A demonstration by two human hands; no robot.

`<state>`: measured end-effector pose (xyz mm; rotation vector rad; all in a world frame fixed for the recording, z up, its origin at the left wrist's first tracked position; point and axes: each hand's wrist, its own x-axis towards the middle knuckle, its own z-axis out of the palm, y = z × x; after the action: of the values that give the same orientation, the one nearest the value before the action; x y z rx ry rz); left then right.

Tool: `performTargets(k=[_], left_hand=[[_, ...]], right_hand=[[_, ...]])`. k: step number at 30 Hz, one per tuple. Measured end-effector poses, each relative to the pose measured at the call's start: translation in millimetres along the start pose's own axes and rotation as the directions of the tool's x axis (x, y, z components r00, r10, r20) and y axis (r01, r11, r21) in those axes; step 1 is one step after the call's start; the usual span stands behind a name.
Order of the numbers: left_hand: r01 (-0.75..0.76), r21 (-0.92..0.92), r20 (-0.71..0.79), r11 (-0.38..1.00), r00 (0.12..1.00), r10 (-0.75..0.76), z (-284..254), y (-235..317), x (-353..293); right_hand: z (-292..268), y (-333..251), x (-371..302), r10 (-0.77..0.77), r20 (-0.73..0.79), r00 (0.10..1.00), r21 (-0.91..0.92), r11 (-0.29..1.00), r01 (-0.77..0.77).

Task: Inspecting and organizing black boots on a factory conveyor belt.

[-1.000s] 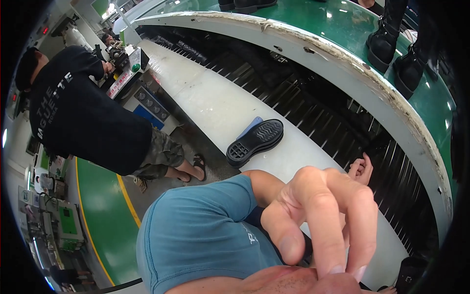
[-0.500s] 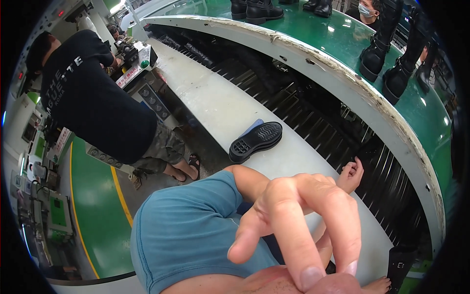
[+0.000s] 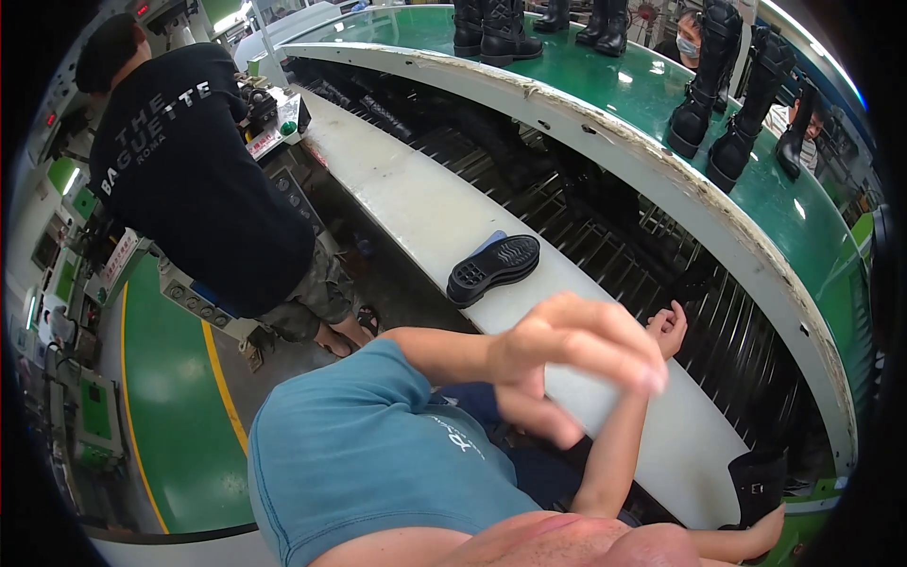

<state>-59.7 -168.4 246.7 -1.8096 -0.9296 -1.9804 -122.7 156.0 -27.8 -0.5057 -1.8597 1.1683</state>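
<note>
My left hand (image 3: 576,364) is raised close in front of me, blurred by motion. Its fingers are bent, the thumb stands apart, and I see nothing held. Beyond it my right hand (image 3: 669,331) rests at the far edge of the white bench (image 3: 397,184), fingers loosely curled and empty. On the bench, past my left hand, lies a black shoe sole (image 3: 494,269) with its tread up. A bluish piece (image 3: 496,238) shows at its far side. At the lower right another hand (image 3: 767,531) touches a black boot (image 3: 756,482); whose it is, I cannot tell.
A roller conveyor (image 3: 605,236) runs beyond the bench. Above it curves a green shelf (image 3: 605,80) carrying several black boots (image 3: 694,94). At left, a person in a black shirt (image 3: 198,180) stands by machines. Two more people show at the far right.
My left hand has drawn away from close before me, up and farther off. My right hand stays near its place. At the lower right, the boot shows more fully, with a hand on it.
</note>
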Motion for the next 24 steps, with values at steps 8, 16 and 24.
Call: performTargets(k=[8,16,24], left_hand=[[0.273,0.956,-0.144,0.104,0.752,-0.643,-125,-41,-155],[0.331,0.943,-0.234,-0.044,0.562,-0.793,-136,-42,-180],[0.288,0.958,-0.201,0.004,0.678,-0.707,-132,-57,-187]], right_hand=[[-12,-9,-4,0.019,-0.030,0.999,-0.046,0.999,-0.020],[-11,-7,-4,0.035,-0.011,0.999,-0.040,0.999,-0.035],[-27,-56,-13,0.148,0.136,0.980,0.154,0.974,-0.168]])
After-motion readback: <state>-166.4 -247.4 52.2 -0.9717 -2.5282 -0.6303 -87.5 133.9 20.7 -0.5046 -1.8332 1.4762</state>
